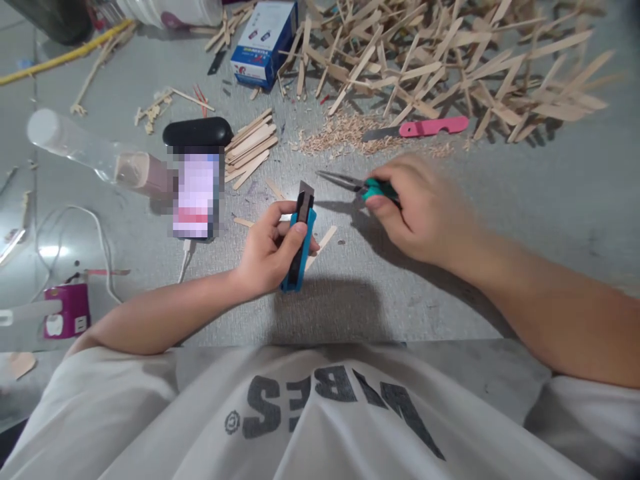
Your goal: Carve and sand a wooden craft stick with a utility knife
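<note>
Over the worktop (440, 300), the left hand (267, 253) has its grip closed around a cutter (303, 212), blade (306, 189) up; the right hand (417, 210) grips pliers (357, 183) nearby, apart. Lining up tools seems underway; joining them would call for steadiness.

the cutter (300, 251) is left of the pliers (362, 186), before heaped sticks (415, 75).

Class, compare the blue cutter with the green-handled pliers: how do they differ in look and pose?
The cutter has a blue and black body; the pliers have green and black handles.
The cutter ends in a short, broad blade, the pliers in a long, tapering nose.
The cutter's blade points away from the wearer; the pliers' nose points leftward.
Both are hand-held tools with metal tips.
</note>
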`<state>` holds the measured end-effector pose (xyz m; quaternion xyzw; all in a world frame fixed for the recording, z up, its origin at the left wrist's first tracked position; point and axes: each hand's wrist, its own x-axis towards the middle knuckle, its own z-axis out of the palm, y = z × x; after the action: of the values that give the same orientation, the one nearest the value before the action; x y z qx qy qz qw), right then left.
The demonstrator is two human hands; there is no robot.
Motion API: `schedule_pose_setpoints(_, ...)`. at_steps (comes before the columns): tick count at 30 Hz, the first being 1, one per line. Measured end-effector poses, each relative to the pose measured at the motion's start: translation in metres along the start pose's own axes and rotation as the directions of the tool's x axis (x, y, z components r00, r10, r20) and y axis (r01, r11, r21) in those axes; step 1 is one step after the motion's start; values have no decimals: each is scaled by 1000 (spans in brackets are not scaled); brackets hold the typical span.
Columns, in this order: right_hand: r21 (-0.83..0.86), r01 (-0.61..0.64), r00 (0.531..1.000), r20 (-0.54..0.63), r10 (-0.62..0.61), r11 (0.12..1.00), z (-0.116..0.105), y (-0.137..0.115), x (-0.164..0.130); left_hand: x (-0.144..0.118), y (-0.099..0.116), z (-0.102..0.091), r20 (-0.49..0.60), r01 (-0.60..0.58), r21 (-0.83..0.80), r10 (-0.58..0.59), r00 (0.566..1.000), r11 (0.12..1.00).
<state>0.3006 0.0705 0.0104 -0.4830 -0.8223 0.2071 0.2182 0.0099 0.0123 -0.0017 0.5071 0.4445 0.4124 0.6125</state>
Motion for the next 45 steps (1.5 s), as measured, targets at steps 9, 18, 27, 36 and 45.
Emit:
schedule_pose_setpoints(9, 258, -75, 997, 29, 70, 963, 1, -20, -16, 0, -2, 1, -16, -30, 9, 30, 999, 1000)
schedule_pose_setpoints(18, 319, -114, 993, 74, 96, 941, -2, -28, -14, 1, -2, 0, -1, -46, 15, 46, 999, 999)
schedule_pose_setpoints(27, 318, -138, 990, 76, 120, 938, -3, -26, -16, -1, 2, 2, -4, 1, 6, -1, 1000, 1000)
schedule_pose_setpoints(36, 342, -162, 986, 101, 135, 926, -2, -27, -15, -2, 1, 0, -4, -4, 12, 4, 1000, 1000)
schedule_pose_setpoints(45, 348, -164, 985, 109, 134, 923, -2, -28, -16, -2, 1, 1, -5, -20, 19, 20, 1000, 1000)
